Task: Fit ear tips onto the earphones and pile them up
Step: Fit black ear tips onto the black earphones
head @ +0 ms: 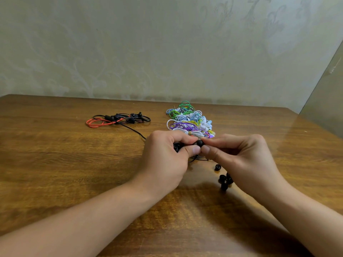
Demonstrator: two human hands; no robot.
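Left hand (pixel 167 154) pinching black earphone (pixel 177 146) at counter (pixel 55 164) centre; right hand (pixel 239 154) pinching black ear tip (pixel 199 143) against its nozzle, apparently for seating. Spare tips (pixel 223 179) at 5 o'clock, within reach; coloured heap (pixel 189 121) at 12, red-and-black earphones (pixel 117 119) at 10.

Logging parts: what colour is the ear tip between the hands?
Black ear tip, head view.

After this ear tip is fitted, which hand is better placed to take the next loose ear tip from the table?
Probably the right hand. The loose black ear tips lie directly under it, right of centre. The left hand grips the black earphone and would have to cross over.
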